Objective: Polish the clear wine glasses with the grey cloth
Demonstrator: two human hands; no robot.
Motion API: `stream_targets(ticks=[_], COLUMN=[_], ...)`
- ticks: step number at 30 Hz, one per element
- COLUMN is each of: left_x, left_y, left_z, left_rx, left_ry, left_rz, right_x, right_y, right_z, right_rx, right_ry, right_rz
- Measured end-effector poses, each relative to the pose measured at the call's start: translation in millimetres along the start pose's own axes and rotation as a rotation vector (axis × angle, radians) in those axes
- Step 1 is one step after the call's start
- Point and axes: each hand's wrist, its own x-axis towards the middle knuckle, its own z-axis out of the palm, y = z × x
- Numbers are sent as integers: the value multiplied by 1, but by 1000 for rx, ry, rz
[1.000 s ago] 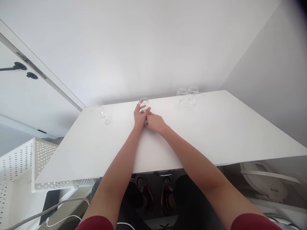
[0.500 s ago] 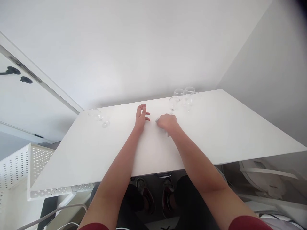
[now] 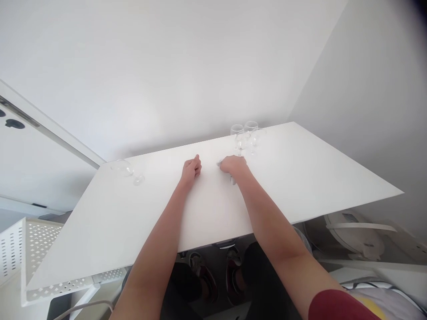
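My right hand (image 3: 234,164) is closed over a crumpled light grey cloth (image 3: 232,180), pressed against the white table; most of the cloth is hidden under the fingers. Just beyond that hand stands a clear wine glass (image 3: 243,141), its foot partly covered, and I cannot tell whether the fingers touch it. My left hand (image 3: 192,169) rests on the tabletop to the left with its fingers curled in and nothing visible in them. A further stemmed glass (image 3: 122,167) lies on its side at the far left, its foot toward me.
Several clear glasses (image 3: 251,128) cluster at the back of the white table (image 3: 207,213), close to the wall. A white perforated rack (image 3: 42,235) stands below the left end. A pale appliance with a curved handle (image 3: 356,238) is under the right side.
The fingers of my left hand, spread before, have curled in. My right hand stays nearly in place on the cloth. The view has shifted slightly to the right.
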Motion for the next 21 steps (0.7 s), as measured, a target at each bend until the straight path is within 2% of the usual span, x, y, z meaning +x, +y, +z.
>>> stream_targets(ticks=[5,10,13,16,19,21], left_x=[-4,-7,-7,-1,6,7], left_y=[4,7,6,4,2,1], left_z=[1,1,2,-1,-10,-19], left_rx=[28,92,62,-63,-252,-330], left_ry=[-94,-134,-118,-16,218,327], left_rz=[-43,-39,-51,-30,-22,-19], right_x=[3,-3,-16,-31,-45,-53], right_y=[1,-1,-12,-35,-62,-81], right_z=[-2,-6,-5,2,11,18], right_rx=[1,20,58,68,44,42], right_ry=[11,77,127,235,360,406], right_rz=[7,-8,-29,-136,-313,-447])
